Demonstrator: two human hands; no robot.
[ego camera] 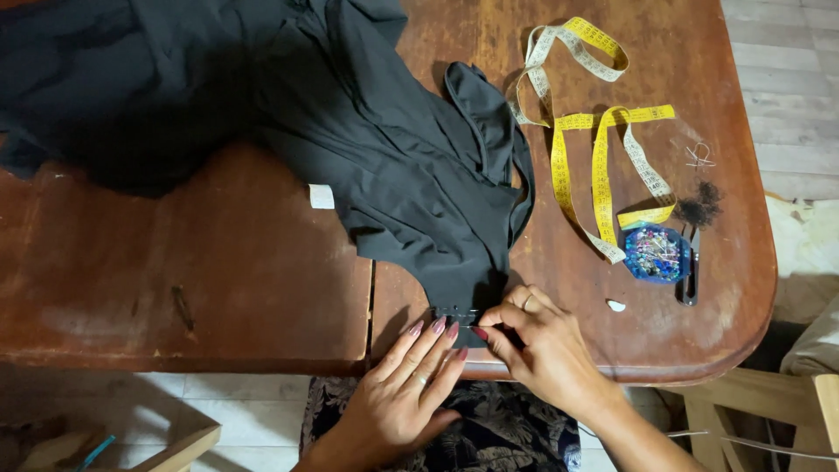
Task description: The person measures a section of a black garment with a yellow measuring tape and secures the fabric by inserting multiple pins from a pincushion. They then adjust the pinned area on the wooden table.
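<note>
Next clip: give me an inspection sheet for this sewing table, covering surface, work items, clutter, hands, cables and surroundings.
Surface: worn brown wooden table with a seam near the middle.
Work items: black garment spread across it, narrow end at the near edge; white tag on it.
Clutter: yellow tape measure, blue pin box, black clip, thread scraps, small white chip.
Hands: left hand flat, fingertips on the narrow end; right hand pinching that end.
Cables: nothing seen.
Surroundings: tiled floor, wooden chair at right.
</note>
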